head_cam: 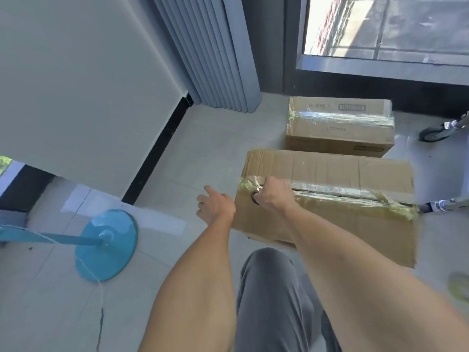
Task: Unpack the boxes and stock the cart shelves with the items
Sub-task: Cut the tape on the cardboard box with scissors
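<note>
On the tiled floor (215, 153), your right hand (272, 196) pinches scissors (257, 190) at the near box (330, 199) tape seam; left hand (215, 205) hangs spread at nine o'clock. The cardboard looks stiff, likely heavy: take hold under its bottom edges.

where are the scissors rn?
Head view, centre-right: scissors in the right hand, at the taped seam on the left end of the near box.

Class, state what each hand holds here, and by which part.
The right hand grips scissors by their handle loops at the near box's taped seam. The left hand holds nothing.
</note>
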`<state>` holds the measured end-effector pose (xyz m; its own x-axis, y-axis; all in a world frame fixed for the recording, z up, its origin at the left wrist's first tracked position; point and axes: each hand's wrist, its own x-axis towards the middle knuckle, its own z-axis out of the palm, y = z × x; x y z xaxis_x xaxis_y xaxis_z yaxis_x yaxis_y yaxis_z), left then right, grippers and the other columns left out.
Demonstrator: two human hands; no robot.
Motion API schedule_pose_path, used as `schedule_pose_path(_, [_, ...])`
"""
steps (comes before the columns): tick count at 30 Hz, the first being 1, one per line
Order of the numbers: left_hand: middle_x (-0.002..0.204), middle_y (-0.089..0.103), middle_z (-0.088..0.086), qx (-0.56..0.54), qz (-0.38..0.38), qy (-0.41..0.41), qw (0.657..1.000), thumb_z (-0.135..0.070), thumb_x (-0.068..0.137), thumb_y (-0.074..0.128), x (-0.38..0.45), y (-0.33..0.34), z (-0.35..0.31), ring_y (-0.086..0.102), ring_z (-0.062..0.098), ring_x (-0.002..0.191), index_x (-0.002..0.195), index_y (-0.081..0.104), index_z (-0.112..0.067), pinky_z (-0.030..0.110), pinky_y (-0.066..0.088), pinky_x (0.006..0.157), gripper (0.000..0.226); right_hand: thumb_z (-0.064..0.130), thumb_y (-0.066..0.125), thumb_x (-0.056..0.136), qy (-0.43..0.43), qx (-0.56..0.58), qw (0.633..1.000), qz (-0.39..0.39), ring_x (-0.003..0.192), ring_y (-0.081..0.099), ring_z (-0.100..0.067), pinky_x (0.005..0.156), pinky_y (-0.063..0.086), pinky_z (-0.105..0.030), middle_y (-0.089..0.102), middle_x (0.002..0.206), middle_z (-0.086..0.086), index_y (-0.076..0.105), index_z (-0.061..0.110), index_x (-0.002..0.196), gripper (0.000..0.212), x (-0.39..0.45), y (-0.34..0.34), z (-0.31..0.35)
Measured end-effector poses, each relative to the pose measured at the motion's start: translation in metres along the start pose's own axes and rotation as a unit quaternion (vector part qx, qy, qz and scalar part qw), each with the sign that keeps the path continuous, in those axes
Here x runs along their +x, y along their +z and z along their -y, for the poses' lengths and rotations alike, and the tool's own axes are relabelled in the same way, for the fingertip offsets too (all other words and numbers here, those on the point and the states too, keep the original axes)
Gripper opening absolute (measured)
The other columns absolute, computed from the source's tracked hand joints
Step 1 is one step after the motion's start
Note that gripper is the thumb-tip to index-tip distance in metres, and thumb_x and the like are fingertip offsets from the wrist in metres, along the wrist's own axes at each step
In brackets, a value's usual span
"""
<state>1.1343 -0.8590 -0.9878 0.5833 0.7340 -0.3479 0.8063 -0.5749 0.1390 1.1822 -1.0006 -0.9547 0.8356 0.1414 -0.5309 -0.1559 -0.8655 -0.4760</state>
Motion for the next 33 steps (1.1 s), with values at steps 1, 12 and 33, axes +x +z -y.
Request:
schedule_pose_path(1, [0.141, 0.04, 0.02, 0.024, 0.002, 0.01, 1.0, -0.028, 0.102, 0.033, 0.0, -0.014, -0.005, 0.048, 0.035, 0.12, 0.15, 0.022, -0.014, 0.045, 0.037, 0.099, 0.051, 0.02, 0.062, 0.079, 0.014, -0.005, 1.0, 0.004, 0.076, 0.054, -0.029, 0.063, 0.041, -0.029, 0.061, 0.087, -0.007, 0.049, 0.012, 0.081, 0.015, -0.008, -0.003, 0.006])
schedule_pose_path(12, [0.135, 0.047, 0.018, 0.101, 0.058, 0.148, 0.982, -0.023, 0.1, 0.036, -0.027, -0.149, -0.086, 0.05, 0.035, 0.121, 0.141, 0.035, -0.014, 0.044, 0.037, 0.097, 0.043, 0.021, 0.054, 0.091, 0.159, 0.065, 0.985, 0.032, 0.113, 0.059, -0.035, 0.083, 0.045, -0.037, 0.061, 0.121, -0.016, 0.046, 0.007, 0.124, 0.037, -0.073, -0.085, 0.067])
schedule_pose_path(33, [0.129, 0.046, 0.019, 0.167, 0.139, 0.287, 0.933, -0.017, 0.098, 0.037, 0.134, -0.09, -0.06, 0.054, 0.037, 0.109, 0.145, 0.029, -0.013, 0.046, 0.042, 0.088, 0.047, 0.036, 0.05, 0.095, 0.232, 0.109, 0.966, -0.01, 0.089, 0.06, -0.037, 0.067, 0.036, -0.037, 0.061, 0.096, -0.014, 0.034, 0.015, 0.096, 0.027, -0.02, 0.088, 0.114])
